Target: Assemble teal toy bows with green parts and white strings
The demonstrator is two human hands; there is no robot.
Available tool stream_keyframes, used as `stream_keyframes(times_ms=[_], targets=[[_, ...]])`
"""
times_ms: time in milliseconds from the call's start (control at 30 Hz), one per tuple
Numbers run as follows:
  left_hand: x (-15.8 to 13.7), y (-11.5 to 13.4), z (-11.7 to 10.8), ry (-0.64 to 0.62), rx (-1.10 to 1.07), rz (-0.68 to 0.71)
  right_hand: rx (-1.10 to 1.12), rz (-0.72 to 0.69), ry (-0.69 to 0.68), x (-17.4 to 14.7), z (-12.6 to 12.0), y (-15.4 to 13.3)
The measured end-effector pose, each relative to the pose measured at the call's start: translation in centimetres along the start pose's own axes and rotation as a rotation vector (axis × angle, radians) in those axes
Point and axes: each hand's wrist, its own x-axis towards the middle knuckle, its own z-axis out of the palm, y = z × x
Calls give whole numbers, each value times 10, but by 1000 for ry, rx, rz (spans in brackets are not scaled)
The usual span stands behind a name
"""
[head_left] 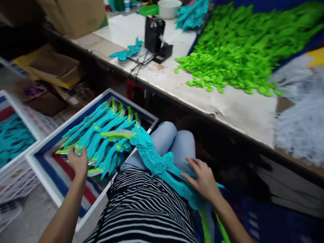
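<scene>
Turquoise plastic toy pieces with lime-green parts [95, 136] lie in overlapping rows in a white-rimmed tray [48, 172] on the left. My left hand [79, 163] is at the near left end of these rows, thumb and fingers apart, by the green tips. Across my lap lies a long jointed turquoise toy piece [157, 162], its far end resting over the tray's edge. My right hand [204, 179] is over its near right part, with the fingers spread; I cannot tell how firmly they touch it. Green strips [205, 224] hang below that hand.
A white-topped workbench [253, 111] runs across the front, bearing a heap of green pieces [235, 57], a black device [154, 35] with cables and a turquoise piece [128, 51]. Another tray [37, 133] of turquoise pieces stands at far left. Cardboard boxes [76, 18] are behind.
</scene>
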Motion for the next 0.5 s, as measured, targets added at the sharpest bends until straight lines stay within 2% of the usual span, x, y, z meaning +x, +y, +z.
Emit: stream_keyframes(times_ms=[33,67,100,167,233,300,367,433,500], targets=[[1,26,15,20,24,102,-5,2,-56,-14,0,-6],[-2,54,31,-70,19,239,-7,0,-106,-24,1,-13],[-9,82,48,-264,-6,411,-4,3,-145,-31,2,-19],[-33,132,80,-736,-12,767,25,53,-179,-33,3,-29],[-60,166,110,-1078,104,1023,76,153,-180,-25,3,-31],[-79,181,135,-1283,295,1164,106,204,-224,-11,2,-29],[-88,182,154,-1398,437,1240,108,163,-330,1,3,-27],[-88,176,165,-1464,466,1287,105,108,-425,10,6,-27],[-86,170,169,-1467,431,1297,108,92,-443,16,10,-24]])
